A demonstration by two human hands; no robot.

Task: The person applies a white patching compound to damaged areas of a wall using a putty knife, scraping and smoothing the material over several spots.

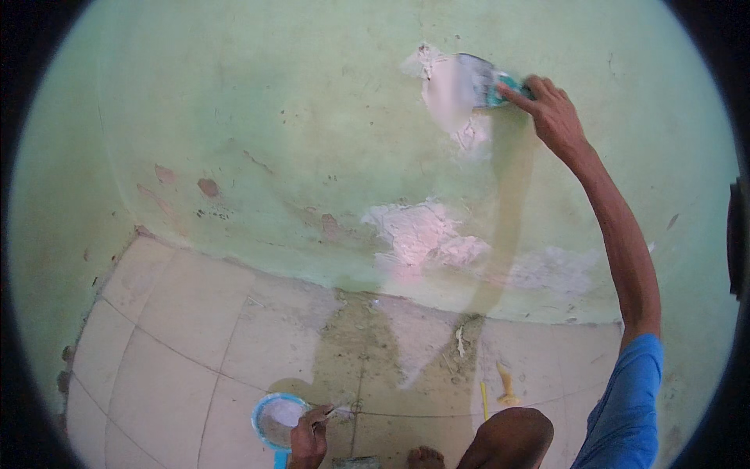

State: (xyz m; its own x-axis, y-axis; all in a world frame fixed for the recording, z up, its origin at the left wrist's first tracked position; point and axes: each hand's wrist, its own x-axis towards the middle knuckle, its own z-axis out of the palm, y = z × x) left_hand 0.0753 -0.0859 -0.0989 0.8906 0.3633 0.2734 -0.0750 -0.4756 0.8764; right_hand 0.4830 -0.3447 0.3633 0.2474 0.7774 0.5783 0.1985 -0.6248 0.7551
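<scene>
My right hand (pixel 551 113) grips a putty knife (pixel 488 82) with a teal handle, its blurred blade against a white filler patch (pixel 445 102) high on the pale green wall (pixel 258 94). A second, rougher white patch (pixel 418 234) lies lower on the wall, near the floor. At the bottom, my left hand (pixel 308 438) is closed on a thin tool (pixel 336 406), too small to make out fully, beside a blue-rimmed plastic container (pixel 269 418) holding white material; whether the hand also touches the container is unclear.
Pale floor tiles (pixel 172 359) meet the wall, with dirt and debris along the joint. A yellow stick (pixel 484 399) and a tan object (pixel 505 383) lie near my bent knee (pixel 508 438). A grey object (pixel 355 463) sits at the lower edge. Walls turn at both sides.
</scene>
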